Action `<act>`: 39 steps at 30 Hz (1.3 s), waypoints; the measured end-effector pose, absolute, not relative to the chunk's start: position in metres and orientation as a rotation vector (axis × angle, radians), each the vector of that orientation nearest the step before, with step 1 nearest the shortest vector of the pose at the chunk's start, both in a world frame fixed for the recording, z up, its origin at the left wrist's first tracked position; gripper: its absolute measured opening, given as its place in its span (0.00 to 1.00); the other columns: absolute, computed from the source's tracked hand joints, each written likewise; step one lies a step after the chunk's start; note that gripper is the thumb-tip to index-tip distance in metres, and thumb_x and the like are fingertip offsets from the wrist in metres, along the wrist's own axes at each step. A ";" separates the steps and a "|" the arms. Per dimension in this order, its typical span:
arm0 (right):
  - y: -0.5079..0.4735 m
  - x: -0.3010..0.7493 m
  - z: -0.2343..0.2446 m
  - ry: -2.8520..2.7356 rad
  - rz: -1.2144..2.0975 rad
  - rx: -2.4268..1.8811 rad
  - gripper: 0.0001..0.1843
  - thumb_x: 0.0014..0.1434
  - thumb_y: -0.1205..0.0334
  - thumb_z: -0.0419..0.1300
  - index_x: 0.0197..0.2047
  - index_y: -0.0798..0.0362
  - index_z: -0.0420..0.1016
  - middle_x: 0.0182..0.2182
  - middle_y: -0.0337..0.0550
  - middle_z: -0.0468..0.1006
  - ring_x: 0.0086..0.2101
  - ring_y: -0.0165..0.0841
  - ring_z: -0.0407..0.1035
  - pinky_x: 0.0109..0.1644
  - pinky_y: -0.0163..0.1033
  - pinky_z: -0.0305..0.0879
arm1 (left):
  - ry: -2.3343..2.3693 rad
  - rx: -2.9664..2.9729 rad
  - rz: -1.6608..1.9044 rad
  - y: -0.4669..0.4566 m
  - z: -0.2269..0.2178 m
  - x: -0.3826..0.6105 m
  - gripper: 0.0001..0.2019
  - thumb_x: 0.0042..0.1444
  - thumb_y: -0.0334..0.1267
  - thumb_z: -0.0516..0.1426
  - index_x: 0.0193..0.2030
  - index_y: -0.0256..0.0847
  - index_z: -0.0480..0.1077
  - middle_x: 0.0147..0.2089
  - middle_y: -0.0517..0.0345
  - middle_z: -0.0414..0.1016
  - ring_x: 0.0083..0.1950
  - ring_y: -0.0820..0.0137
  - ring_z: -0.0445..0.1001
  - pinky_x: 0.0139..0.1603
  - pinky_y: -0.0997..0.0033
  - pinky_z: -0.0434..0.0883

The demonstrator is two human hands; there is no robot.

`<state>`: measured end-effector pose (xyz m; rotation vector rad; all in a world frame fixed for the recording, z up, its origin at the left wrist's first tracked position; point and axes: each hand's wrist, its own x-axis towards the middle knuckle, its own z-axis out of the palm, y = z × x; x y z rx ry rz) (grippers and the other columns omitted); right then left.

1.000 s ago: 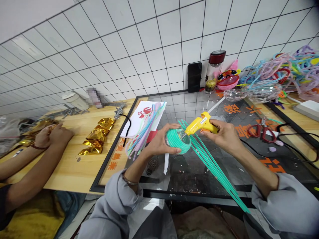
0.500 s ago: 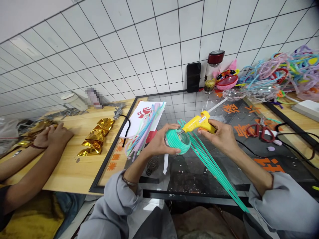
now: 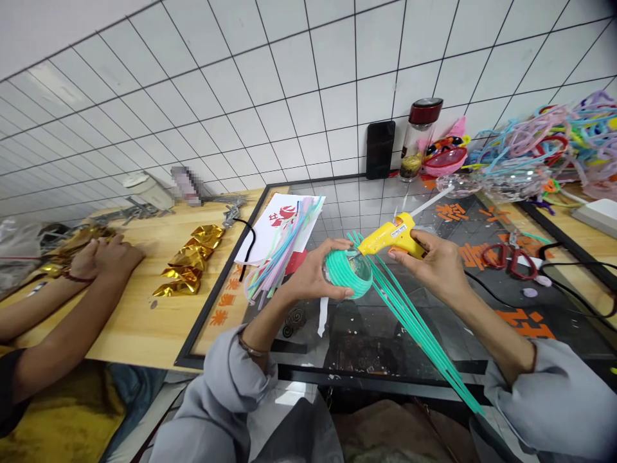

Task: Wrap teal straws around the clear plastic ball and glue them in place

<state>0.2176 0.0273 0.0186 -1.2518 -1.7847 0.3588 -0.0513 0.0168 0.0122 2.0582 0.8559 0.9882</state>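
On my feed the left hand [image 3: 308,280] has its fingers [image 3: 337,244] curled around a teal coil [image 3: 348,275], thumb under it and the rest over the top. The coil is held in the air just above the glass desk [image 3: 385,347], in the middle of the view. The right hand [image 3: 436,267] has its fingers clenched on a yellow glue gun [image 3: 390,236]. The gun is tilted so its nozzle meets the coil's upper right edge. Long teal strips [image 3: 414,321] run from the coil down toward my right sleeve. Just left of the left hand, a pastel bundle [image 3: 282,251] lies across a white sheet. Well to the left, a co-worker's hands [image 3: 103,254] rest on the wood beside gold foil [image 3: 190,260].
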 end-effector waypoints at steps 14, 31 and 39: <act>0.029 0.228 0.020 -1.861 0.350 -1.228 0.20 0.54 0.47 0.66 0.24 0.50 0.63 0.20 0.34 0.63 0.22 0.28 0.55 0.26 0.36 0.51 | 0.832 2.090 0.998 0.017 0.013 -0.051 0.37 0.40 0.43 0.74 0.57 0.45 0.65 0.62 0.44 0.71 0.67 0.50 0.69 0.69 0.40 0.64; 0.031 0.230 0.021 -1.878 0.431 -1.253 0.19 0.53 0.45 0.66 0.27 0.51 0.67 0.21 0.36 0.67 0.23 0.29 0.58 0.26 0.36 0.53 | 0.810 2.133 1.003 0.017 0.013 -0.050 0.37 0.40 0.44 0.74 0.57 0.44 0.65 0.61 0.42 0.72 0.66 0.50 0.70 0.68 0.41 0.65; 0.028 0.221 0.021 -1.806 0.349 -1.248 0.22 0.54 0.45 0.66 0.24 0.50 0.62 0.19 0.32 0.60 0.21 0.27 0.53 0.25 0.36 0.49 | 0.838 2.127 0.992 0.017 0.013 -0.049 0.38 0.39 0.45 0.73 0.57 0.44 0.65 0.62 0.43 0.71 0.66 0.49 0.70 0.68 0.40 0.65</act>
